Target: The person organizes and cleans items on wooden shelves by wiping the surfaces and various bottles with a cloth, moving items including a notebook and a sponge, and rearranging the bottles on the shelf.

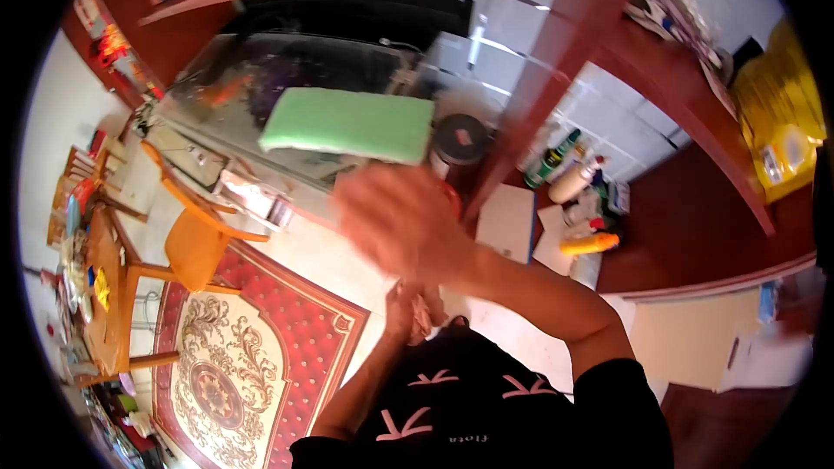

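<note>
My right hand [387, 217] is raised in front of me, smeared by motion, so its fingers cannot be told apart. It is just in front of a light green flat pad [352, 124], which lies on top of a glass tank [304, 61]. An orange shape shows inside the tank. Lower down, close to my body, my left hand [403, 311] looks closed around something pinkish and crumpled that I cannot make out. A dark-lidded round container [460, 141] stands right of the pad.
Bottles, among them a green bottle [552, 159] and an orange bottle [591, 244], crowd the dark red shelf unit [686, 226] at right. A yellow bag [782, 113] sits above. At left are a wooden chair [195, 247], a table [109, 295] and a patterned rug [234, 373].
</note>
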